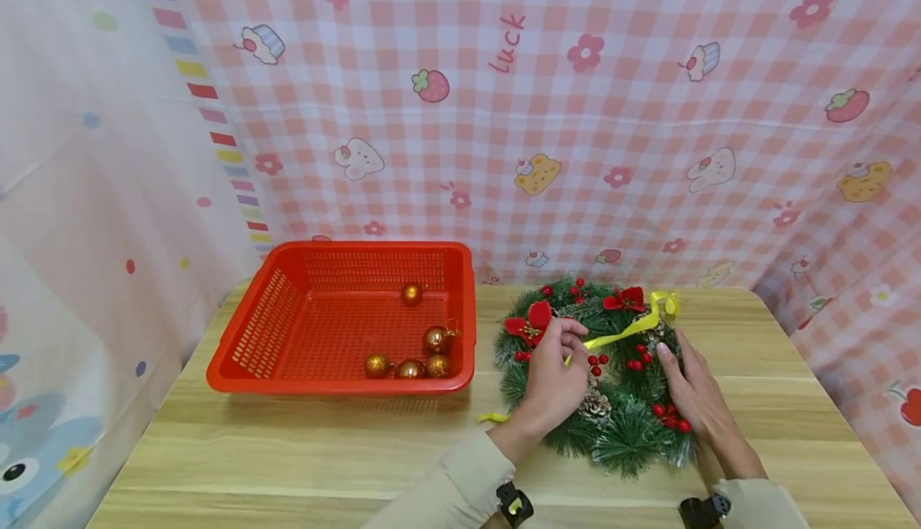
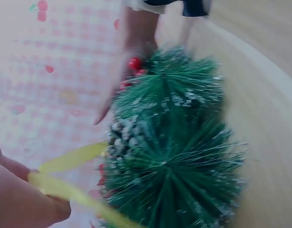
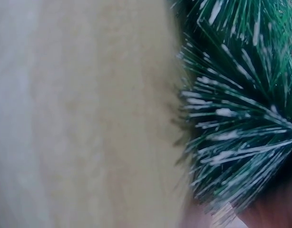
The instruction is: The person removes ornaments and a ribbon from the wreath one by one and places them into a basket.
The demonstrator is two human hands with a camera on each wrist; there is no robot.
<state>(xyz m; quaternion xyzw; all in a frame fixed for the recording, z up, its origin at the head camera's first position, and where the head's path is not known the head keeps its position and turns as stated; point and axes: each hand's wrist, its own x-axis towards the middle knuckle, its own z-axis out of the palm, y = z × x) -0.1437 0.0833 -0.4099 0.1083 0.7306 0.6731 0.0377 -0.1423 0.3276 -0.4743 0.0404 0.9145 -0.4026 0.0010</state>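
A green pine wreath (image 1: 633, 433) lies on the table, trimmed with red berries, red flowers and pine cones. My left hand (image 1: 557, 373) is over its left side and pinches a yellow ribbon (image 1: 626, 331). From those fingers the ribbon stretches across the wreath to a loop at the upper right; in the left wrist view the ribbon (image 2: 65, 187) passes through the fingertips. A yellow end also shows left of my left wrist. My right hand (image 1: 698, 393) grips the wreath's right edge, thumb on top; its fingers are partly hidden there. Green needles (image 3: 241, 109) fill the right wrist view's right side.
Left of the wreath stands a red plastic basket (image 1: 248, 386) with slotted walls. Several gold ball ornaments (image 1: 412, 294) lie in it. The wooden table (image 1: 309, 457) reaches back to a pink checked cloth (image 1: 489, 217).
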